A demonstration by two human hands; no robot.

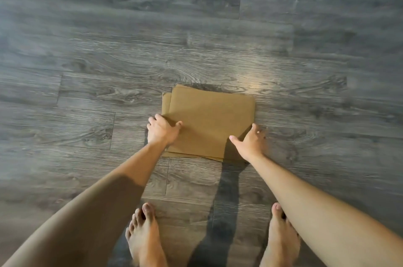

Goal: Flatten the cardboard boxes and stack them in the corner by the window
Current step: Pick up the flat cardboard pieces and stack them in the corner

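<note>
Both my grips on the flat brown cardboard sheets.
Left grip clamps their nine-o'clock edge; right grip lies spread at four o'clock, grey wood-plank floor beneath.

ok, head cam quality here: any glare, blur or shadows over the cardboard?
Head view: a bright glare patch on the floor just beyond the cardboard; edges of the frame smeared and soft, centre sharper; arm shadows fall across the cardboard's near right corner and the planks; left hand and right hand readable.
</note>
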